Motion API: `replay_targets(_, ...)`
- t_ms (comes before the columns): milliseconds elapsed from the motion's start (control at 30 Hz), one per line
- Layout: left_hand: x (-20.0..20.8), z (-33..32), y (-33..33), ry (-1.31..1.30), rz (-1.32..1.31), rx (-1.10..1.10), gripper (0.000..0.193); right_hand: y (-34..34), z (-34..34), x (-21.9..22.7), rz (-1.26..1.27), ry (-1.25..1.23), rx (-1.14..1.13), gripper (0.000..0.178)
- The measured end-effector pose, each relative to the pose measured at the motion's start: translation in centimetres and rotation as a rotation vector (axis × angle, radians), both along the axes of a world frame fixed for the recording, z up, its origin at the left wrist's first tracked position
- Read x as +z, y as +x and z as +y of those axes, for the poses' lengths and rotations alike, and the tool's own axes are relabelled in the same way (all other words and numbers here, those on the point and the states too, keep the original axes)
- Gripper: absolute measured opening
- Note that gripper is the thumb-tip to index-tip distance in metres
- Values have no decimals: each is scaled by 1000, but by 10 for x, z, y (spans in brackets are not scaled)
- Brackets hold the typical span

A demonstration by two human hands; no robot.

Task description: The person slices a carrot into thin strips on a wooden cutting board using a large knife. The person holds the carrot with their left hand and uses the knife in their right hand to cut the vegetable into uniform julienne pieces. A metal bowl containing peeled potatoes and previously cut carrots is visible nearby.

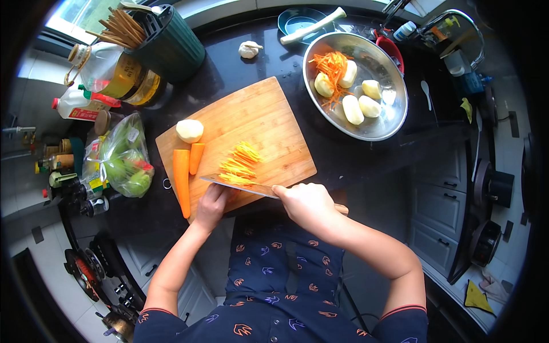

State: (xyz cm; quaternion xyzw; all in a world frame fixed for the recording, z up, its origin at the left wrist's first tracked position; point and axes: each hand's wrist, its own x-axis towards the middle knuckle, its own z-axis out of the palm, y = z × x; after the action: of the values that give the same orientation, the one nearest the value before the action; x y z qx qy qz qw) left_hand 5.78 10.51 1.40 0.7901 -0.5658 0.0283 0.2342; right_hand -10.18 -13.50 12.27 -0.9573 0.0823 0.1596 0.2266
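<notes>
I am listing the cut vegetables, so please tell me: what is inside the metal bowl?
The metal bowl holds shredded carrot and five peeled potatoes. Anything lying beneath the shreds is covered and cannot be seen.

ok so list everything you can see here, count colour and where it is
cutting board: 1, light wood, centre of the dark counter
knife: 1, steel blade, lying across the board's near edge
carrot strips: a pile, orange-yellow, on the board by the blade
carrot pieces: 2, orange, left side of the board
peeled potato: 1, pale, board's left corner
metal bowl: 1, silver, right of the board, holding four peeled potatoes and carrot shreds
garlic: 1, white, behind the board
bag of green vegetables: 1, clear, left of the board
oil bottle: 1, yellow, far left
utensil holder: 1, dark green, back left
left hand: under the blade at the board's edge
right hand: gripping the knife handle
</notes>
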Motion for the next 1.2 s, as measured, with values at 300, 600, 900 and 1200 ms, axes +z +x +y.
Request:
replay_targets(300,0,1,0,43,24,21,28,0,2,10,14,-22,14,13)
replay_targets(600,6,-3,-1,27,16,36,25,0,4,-5,28,10,-20,15)
replay_targets(900,2,-2,0,30,-12,20,27,11,8,-23,-50,10,-12,17)
replay_targets(1200,4,-2,-1,25,-23,29,23,-5,6,3,-16,-43,-5,21)
